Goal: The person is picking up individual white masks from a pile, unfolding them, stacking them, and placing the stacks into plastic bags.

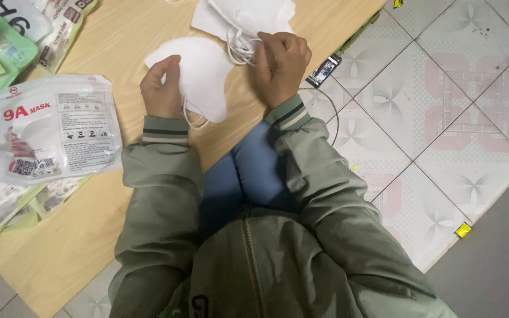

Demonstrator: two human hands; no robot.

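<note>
Our left hand (pixel 161 88) pinches the edge of a white mask (pixel 198 73), while our right hand (pixel 279 65), closed, grips its ear loops (pixel 241 50) beside a mask stack (pixel 240 15).

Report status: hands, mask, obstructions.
Left hand grips white mask. Right hand pinches its ear loops. Mask stack behind, pouches left; nothing blocking.

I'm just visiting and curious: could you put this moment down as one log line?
left hand: holds white mask | right hand: grips ear loops | mask pile: behind | packets: left on table
</note>
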